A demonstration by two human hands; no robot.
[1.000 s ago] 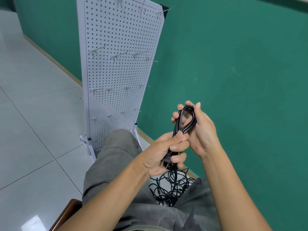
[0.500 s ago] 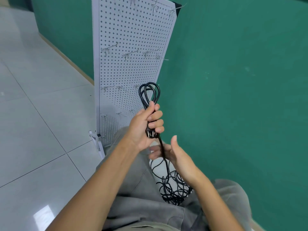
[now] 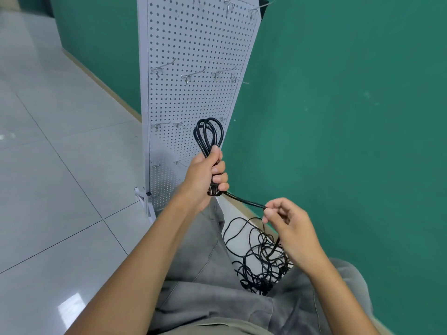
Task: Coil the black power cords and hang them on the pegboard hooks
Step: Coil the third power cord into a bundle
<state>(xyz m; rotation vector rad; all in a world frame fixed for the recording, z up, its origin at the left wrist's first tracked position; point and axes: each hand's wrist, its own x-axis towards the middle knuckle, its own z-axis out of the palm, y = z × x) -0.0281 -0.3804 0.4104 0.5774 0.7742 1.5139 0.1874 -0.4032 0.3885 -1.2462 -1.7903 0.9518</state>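
Left hand point(image 3: 205, 176) has a tight grip round the coiled power cord point(image 3: 208, 135), loops standing upright in front of the pegboard point(image 3: 193, 44), plug end down at the fist. Right hand point(image 3: 287, 221) pinches the cord's loose run lower right of the pegboard; a tangle of cords point(image 3: 261, 259) lies on the floor below.

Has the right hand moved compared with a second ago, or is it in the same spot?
Yes. The right hand has dropped away from the coiled loops held by the left hand, and now pinches the cord lower down, nearer the tangled pile.
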